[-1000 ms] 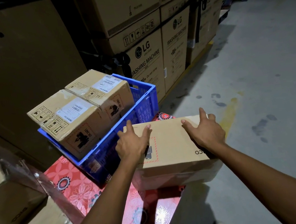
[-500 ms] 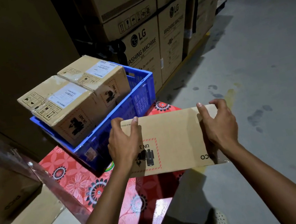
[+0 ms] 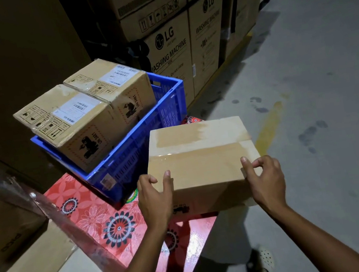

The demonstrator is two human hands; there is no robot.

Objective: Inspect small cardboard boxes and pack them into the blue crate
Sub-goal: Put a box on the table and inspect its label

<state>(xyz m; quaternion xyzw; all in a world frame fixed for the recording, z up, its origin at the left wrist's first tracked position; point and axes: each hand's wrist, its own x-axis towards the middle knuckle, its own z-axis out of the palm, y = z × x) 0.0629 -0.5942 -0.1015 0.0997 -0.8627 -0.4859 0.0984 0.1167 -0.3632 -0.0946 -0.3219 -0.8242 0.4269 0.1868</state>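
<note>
Held box: a cardboard box [image 3: 202, 162] with a glossy tape seam across its top, lifted above the right edge of the red floral cover [image 3: 87, 211], just beside the crate's right wall.
Left hand: the left hand [image 3: 154, 201] grips the box's near left corner, thumb on top, fingers curled round the side.
Right hand: the right hand [image 3: 264, 181] grips the near right corner, thumb and forefinger curled over the top edge.
Blue crate: the blue crate [image 3: 169, 104] stands at the far end of the floral cover.
Packed boxes: a near labelled box [image 3: 73, 126] and a far labelled box [image 3: 114, 87] sit side by side in the crate, touching, tops above its rim; both sides read "UN 3481".
Background: LG washing machine cartons [image 3: 169, 50] stacked behind the crate; concrete floor [image 3: 323, 113] to the right.
</note>
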